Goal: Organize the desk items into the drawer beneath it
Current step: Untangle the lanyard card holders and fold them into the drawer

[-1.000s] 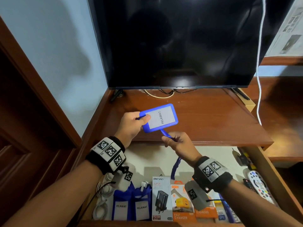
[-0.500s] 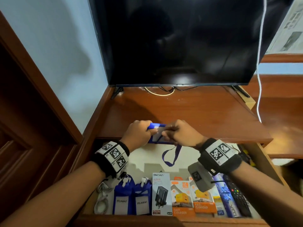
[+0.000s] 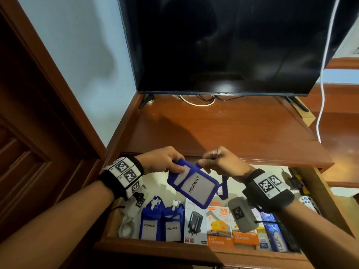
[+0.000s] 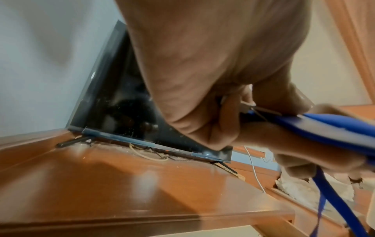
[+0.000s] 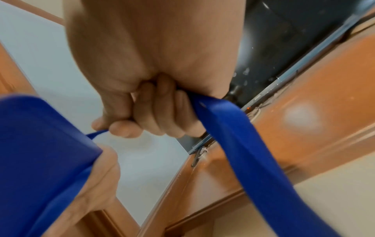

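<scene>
Both hands (image 3: 161, 162) (image 3: 223, 162) gripping badge holder (image 3: 194, 186) above open drawer (image 3: 155, 247).

your badge holder (image 3: 194, 185) was blue with a white card. your wristbands (image 3: 124, 174) bore black-and-white squares. the desk (image 3: 223, 131) was reddish brown.

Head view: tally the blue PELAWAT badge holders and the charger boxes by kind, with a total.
Badge holders: 3, one held, two in the drawer
Charger boxes: 3, one white, two orange
Total: 6
</scene>
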